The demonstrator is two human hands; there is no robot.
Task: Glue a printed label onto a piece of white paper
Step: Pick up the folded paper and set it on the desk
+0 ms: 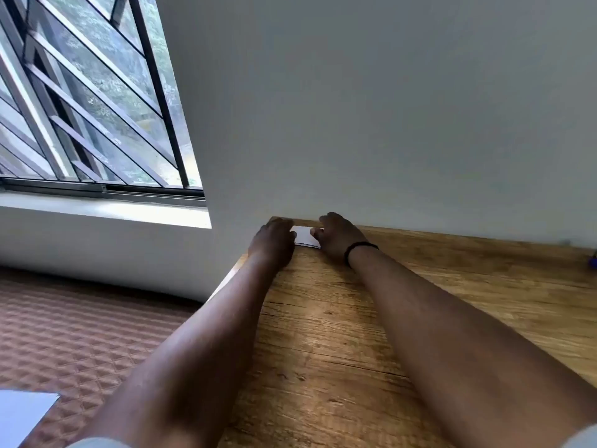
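A small white piece of paper [304,237] lies at the far left corner of the wooden table [355,334], against the wall. My left hand [274,242] lies over its left edge and my right hand [337,236], with a black band on the wrist, lies over its right edge. The fingers of both hands bend down onto the paper and hide most of it. Whether they pinch it or only press on it cannot be made out. No print shows on the visible strip of paper.
A white wall [387,108] rises directly behind the table. A barred window [87,101] with a sill is at the left. A brown quilted surface [80,334] lies left of the table, with a white sheet [22,415] at its near corner. A small blue object [593,261] shows at the right edge.
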